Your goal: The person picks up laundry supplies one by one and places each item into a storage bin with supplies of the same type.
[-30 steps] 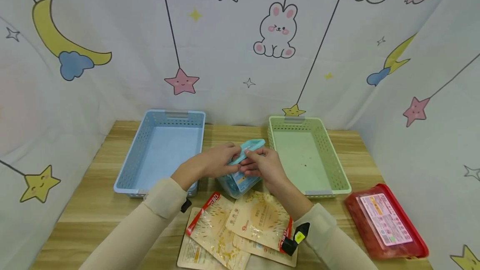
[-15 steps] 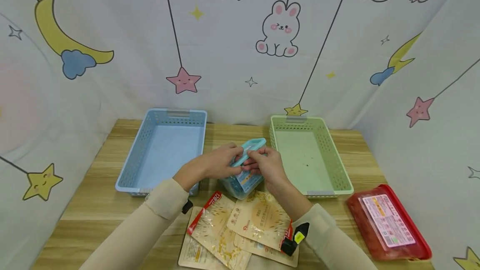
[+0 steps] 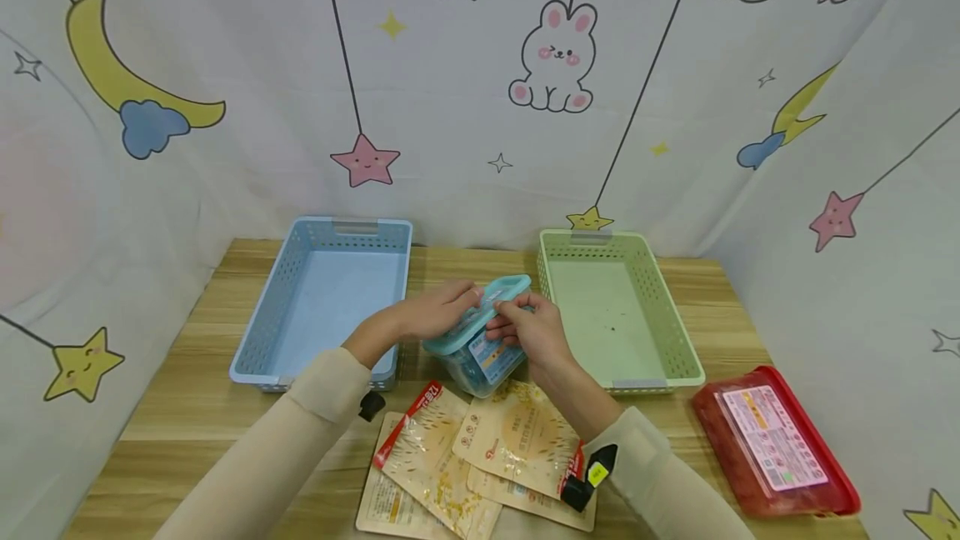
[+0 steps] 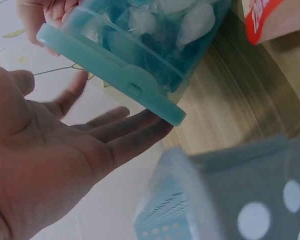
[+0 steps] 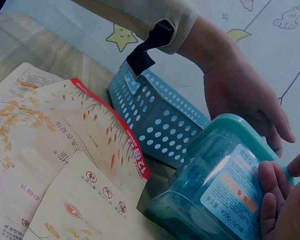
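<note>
A clear teal lidded plastic box point(image 3: 487, 363), holding white and blue lumps, stands tilted between my hands. A printed label point(image 5: 232, 185) covers one side. My right hand point(image 3: 531, 332) grips the box at its right end, thumb on the lid and fingers against the labelled side. My left hand point(image 3: 433, 312) reaches over the lid point(image 3: 468, 330), its fingers extended; in the left wrist view they touch the lid near one corner, with the palm apart from it. The lid sits on the box; whether every edge is fastened I cannot tell.
Behind the box stand a blue basket point(image 3: 341, 298) at left and a green basket point(image 3: 611, 319) at right. Several beige pouches point(image 3: 442, 461) overlap in front. A red lidded box point(image 3: 772, 444) lies at far right on the wooden table point(image 3: 172, 407).
My left hand has shifted back and slightly left, its fingers straightening off the lid's near edge, which uncovers the lid's left corner. My right hand keeps its grip.
</note>
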{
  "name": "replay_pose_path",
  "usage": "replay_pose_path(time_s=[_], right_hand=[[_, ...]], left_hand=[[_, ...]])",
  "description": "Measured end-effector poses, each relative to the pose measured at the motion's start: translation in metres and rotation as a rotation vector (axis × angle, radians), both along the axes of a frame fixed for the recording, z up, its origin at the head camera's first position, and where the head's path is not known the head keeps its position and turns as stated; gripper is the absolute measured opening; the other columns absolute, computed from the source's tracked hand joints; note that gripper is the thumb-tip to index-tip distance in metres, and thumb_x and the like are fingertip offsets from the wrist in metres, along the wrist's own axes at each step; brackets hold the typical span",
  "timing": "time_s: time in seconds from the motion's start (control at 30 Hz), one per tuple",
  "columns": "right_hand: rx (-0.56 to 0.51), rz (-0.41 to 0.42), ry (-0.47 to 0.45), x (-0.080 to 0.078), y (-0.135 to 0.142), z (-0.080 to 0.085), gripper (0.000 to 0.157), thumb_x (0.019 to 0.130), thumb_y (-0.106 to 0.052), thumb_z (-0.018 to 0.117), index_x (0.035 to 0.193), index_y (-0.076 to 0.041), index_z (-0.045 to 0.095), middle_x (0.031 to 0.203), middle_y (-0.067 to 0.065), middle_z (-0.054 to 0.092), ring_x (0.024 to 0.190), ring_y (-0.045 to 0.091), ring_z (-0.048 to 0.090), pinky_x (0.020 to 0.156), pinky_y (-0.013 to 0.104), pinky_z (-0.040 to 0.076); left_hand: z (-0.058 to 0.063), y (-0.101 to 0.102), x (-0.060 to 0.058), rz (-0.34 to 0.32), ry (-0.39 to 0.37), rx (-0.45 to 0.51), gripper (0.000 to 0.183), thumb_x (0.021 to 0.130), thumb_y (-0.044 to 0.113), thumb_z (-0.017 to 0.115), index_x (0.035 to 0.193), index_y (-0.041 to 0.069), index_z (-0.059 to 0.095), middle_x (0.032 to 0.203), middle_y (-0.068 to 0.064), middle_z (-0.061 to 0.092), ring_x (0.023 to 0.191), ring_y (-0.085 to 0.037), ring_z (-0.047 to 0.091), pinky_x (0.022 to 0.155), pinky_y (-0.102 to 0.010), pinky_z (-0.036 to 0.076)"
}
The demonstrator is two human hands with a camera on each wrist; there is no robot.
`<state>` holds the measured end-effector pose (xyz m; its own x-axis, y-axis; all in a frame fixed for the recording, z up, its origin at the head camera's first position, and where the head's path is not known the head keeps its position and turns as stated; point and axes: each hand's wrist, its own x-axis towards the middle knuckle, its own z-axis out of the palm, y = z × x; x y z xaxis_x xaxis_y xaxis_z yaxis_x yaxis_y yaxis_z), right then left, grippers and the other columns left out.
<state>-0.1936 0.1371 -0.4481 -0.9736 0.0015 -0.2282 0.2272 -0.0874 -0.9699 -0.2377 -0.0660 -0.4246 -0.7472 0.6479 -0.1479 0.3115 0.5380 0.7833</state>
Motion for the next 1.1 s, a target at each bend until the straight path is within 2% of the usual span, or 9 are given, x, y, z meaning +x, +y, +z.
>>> replay_pose_path(time_s=[0.1,0.17,0.23,0.33,0.43,0.57,0.7,1.1], right_hand=[[0.002,-0.001,0.001,0.0,0.001,-0.002,0.014,0.103,-0.011,0.068,0.097,-0.004,0.058,0.075,0.009,0.075,0.062,0.017,0.074,0.058,0.027,0.054],[0.003,-0.003,-0.004,0.001,0.001,-0.003,0.015,0.103,-0.011,0.069,0.097,-0.005,0.057,0.075,0.009,0.075,0.062,0.017,0.074,0.059,0.027,0.054],[0.0,-0.001,-0.008,0.002,0.001,-0.003,0.015,0.103,-0.012,0.069,0.098,-0.005,0.057,0.075,0.009,0.076,0.063,0.017,0.074,0.061,0.027,0.054],[-0.006,0.004,-0.015,0.005,0.002,-0.005,0.015,0.103,-0.013,0.069,0.099,-0.006,0.056,0.076,0.009,0.076,0.064,0.017,0.074,0.063,0.028,0.054],[-0.007,0.012,-0.02,0.007,0.003,-0.009,0.015,0.103,-0.014,0.069,0.099,-0.007,0.056,0.077,0.009,0.076,0.065,0.017,0.074,0.064,0.028,0.053],[-0.009,0.019,-0.014,0.008,0.006,-0.013,0.015,0.103,-0.013,0.069,0.098,-0.006,0.057,0.076,0.008,0.076,0.064,0.016,0.074,0.063,0.027,0.053],[-0.016,0.014,0.008,0.007,0.007,-0.01,0.015,0.103,-0.013,0.07,0.097,-0.005,0.059,0.075,0.008,0.076,0.063,0.016,0.074,0.062,0.027,0.053],[-0.041,0.044,0.035,0.005,0.01,-0.007,0.014,0.104,-0.013,0.069,0.097,-0.005,0.059,0.077,0.009,0.076,0.063,0.017,0.074,0.063,0.027,0.055]], left_hand=[[-0.004,-0.002,-0.004,0.069,-0.1,0.018,0.059,0.117,0.044,0.025,0.156,0.002,0.041,0.156,-0.021,0.046,0.14,-0.038,0.047,0.114,-0.056,0.041],[-0.006,-0.003,-0.005,0.106,-0.152,-0.006,0.065,0.116,0.048,0.027,0.162,0.002,0.035,0.161,-0.021,0.041,0.145,-0.039,0.045,0.115,-0.056,0.041],[-0.008,-0.004,-0.005,0.132,-0.187,-0.048,0.066,0.116,0.049,0.031,0.162,0.002,0.036,0.16,-0.022,0.044,0.142,-0.039,0.049,0.111,-0.055,0.045],[-0.013,-0.005,-0.003,0.161,-0.195,-0.115,0.067,0.114,0.049,0.039,0.158,-0.001,0.042,0.155,-0.022,0.05,0.137,-0.036,0.055,0.106,-0.052,0.05],[-0.018,-0.006,-0.001,0.161,-0.198,-0.142,0.064,0.113,0.046,0.045,0.153,-0.004,0.049,0.147,-0.021,0.058,0.126,-0.032,0.061,0.099,-0.048,0.053],[-0.022,-0.006,-0.002,0.155,-0.288,-0.095,0.061,0.113,0.042,0.048,0.151,-0.006,0.051,0.14,-0.018,0.061,0.118,-0.029,0.061,0.093,-0.045,0.055],[-0.023,-0.006,-0.007,0.183,-0.409,-0.019,0.063,0.112,0.04,0.051,0.156,-0.005,0.045,0.151,-0.02,0.053,0.132,-0.033,0.056,0.101,-0.05,0.054],[-0.023,-0.002,-0.012,0.211,-0.458,-0.002,0.06,0.114,0.029,0.048,0.158,-0.01,0.036,0.156,-0.026,0.046,0.134,-0.036,0.053,0.105,-0.049,0.051]])
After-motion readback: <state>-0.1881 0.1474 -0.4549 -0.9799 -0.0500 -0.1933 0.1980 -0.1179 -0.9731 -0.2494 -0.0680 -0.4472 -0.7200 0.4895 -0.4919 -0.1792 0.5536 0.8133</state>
